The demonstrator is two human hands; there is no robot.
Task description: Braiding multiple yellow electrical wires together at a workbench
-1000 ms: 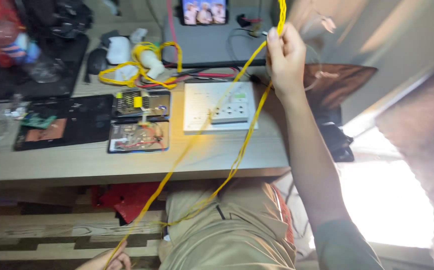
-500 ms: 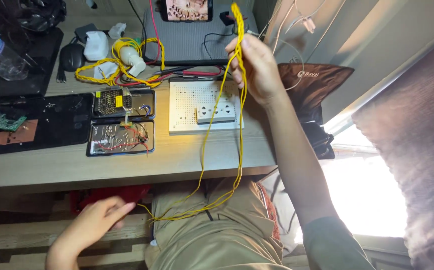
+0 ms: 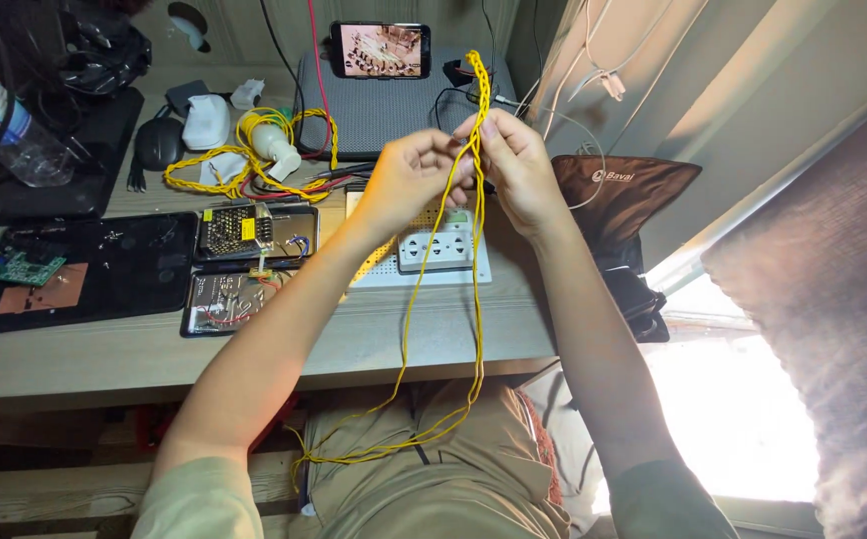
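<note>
Together, both hands meet above the wooden tabletop (image 3: 154, 349): the left hand (image 3: 409, 180) and the right hand (image 3: 518, 170) each pinch, fingers closed, the thin yellow twisted wire (image 3: 475, 100), which rises braided above them and hangs down in loose strands to the lap. Just beneath the hands lies a white perforated board with sockets (image 3: 433, 255). Farther left sit two open metal circuit cases (image 3: 249, 265), a black mat (image 3: 84, 269) and a coil of yellow wire (image 3: 244, 165); a phone (image 3: 381, 50) stands behind.

Two hands (image 3: 468, 175) (one yellow wire (image 3: 474, 269))
</note>
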